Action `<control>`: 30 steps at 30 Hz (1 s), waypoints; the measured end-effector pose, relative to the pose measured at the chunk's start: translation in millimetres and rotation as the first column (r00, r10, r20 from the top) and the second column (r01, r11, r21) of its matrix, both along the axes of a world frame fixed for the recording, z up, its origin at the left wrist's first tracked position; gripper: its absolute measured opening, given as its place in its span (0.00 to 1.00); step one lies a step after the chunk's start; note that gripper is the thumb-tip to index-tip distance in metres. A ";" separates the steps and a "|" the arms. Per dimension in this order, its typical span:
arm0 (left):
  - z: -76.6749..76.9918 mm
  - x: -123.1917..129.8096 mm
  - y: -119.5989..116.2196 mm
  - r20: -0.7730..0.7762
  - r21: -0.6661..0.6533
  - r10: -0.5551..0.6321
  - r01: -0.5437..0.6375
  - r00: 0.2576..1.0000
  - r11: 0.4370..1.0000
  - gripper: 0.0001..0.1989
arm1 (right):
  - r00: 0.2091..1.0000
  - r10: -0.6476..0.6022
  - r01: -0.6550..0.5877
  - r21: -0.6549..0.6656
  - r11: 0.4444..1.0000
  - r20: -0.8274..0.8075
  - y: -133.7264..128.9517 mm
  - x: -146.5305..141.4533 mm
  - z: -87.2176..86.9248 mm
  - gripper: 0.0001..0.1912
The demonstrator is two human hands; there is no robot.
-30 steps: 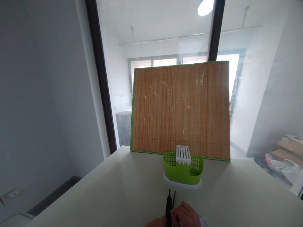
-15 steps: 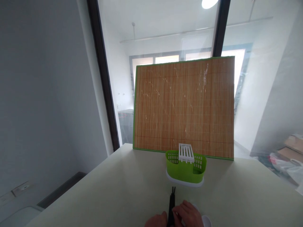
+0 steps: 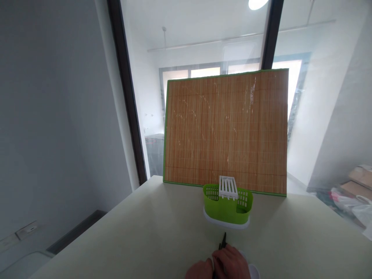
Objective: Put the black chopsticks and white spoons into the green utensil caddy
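One slim black tool [image 3: 223, 243] lies between the left hand [image 3: 200, 270] and the right hand [image 3: 232, 264], at the near side of the worktop [image 3: 145, 232], its narrow tip pointing far toward a green caddy [image 3: 221, 209]. The right hand's grip is clamped on it, fingers curled over; the left rests against its near end, its grip too hidden to judge. Working from both sides presumably steadies it. The caddy's white slatted rack [image 3: 228, 189] spans the middle, likely leaving both ends reachable. Farther back, a bamboo mat [image 3: 226, 128] stands upright, perhaps as a backdrop.
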State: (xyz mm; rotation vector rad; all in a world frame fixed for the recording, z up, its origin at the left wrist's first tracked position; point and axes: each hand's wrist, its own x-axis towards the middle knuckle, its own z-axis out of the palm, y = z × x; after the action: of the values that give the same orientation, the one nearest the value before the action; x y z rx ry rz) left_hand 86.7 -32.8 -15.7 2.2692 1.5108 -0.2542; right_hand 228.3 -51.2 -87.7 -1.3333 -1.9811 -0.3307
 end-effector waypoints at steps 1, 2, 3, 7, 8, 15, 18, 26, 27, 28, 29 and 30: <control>-1.0 -1.6 0.5 0.000 0.013 0.002 -0.002 1.000 1.000 0.16 | 1.000 -0.002 0.002 0.006 1.000 -0.005 -0.2 -1.1 0.7 0.06; -1.7 -2.9 0.9 -0.002 0.025 0.003 -0.003 1.000 1.000 0.16 | 1.000 -0.009 0.009 0.021 1.000 -0.019 -0.3 -2.4 1.2 0.06; -1.9 -4.0 1.2 -0.008 0.036 0.001 -0.001 1.000 0.999 0.16 | 0.999 -0.015 0.016 0.037 0.999 -0.036 -0.3 -3.8 1.5 0.06; 3.1 -6.1 0.9 -0.060 0.051 0.003 0.000 0.998 0.999 0.19 | 0.995 -0.031 0.039 0.093 0.995 -0.090 0.8 -7.3 0.8 0.08; 5.1 -6.8 0.8 -0.075 0.049 0.001 0.003 0.997 0.999 0.19 | 0.995 -0.034 0.042 0.095 0.995 -0.091 1.0 -7.3 0.4 0.08; 10.4 -24.7 14.2 0.047 0.207 0.026 -0.035 0.999 0.978 0.14 | 0.996 -0.048 0.053 0.061 0.997 -0.073 -2.0 -4.4 3.5 0.08; 16.8 -33.4 29.2 0.289 0.270 0.017 -0.099 0.957 0.958 0.10 | 0.998 -0.039 0.041 0.036 0.999 -0.057 -2.8 -4.8 7.6 0.08; 42.0 -31.6 50.0 0.830 0.241 -0.129 -0.140 0.542 0.960 0.09 | 0.983 -0.023 -0.023 -0.243 0.970 -0.185 7.4 -22.1 33.1 0.19; 41.8 -29.4 50.2 0.855 0.222 -0.132 -0.125 0.501 0.967 0.09 | 0.978 -0.025 -0.032 -0.265 0.964 -0.209 9.8 -25.1 37.1 0.21; 40.6 -27.1 50.1 0.874 0.210 -0.135 -0.112 0.467 0.971 0.09 | 0.972 -0.030 -0.038 -0.282 0.959 -0.233 12.4 -27.6 40.7 0.22; 38.8 -24.9 49.8 0.887 0.208 -0.144 -0.103 0.439 0.973 0.09 | 0.965 -0.041 -0.038 -0.293 0.955 -0.259 15.0 -29.6 43.9 0.21; 36.6 -22.9 49.5 0.894 0.218 -0.158 -0.100 0.418 0.971 0.08 | 0.957 -0.053 -0.035 -0.297 0.954 -0.285 17.5 -31.1 46.5 0.17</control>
State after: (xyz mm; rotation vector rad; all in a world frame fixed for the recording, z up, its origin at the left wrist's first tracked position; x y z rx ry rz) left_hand 63.7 16.6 20.9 1.9571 0.8749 1.0898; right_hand 197.2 -33.8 -41.2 -1.4820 -1.8236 0.1650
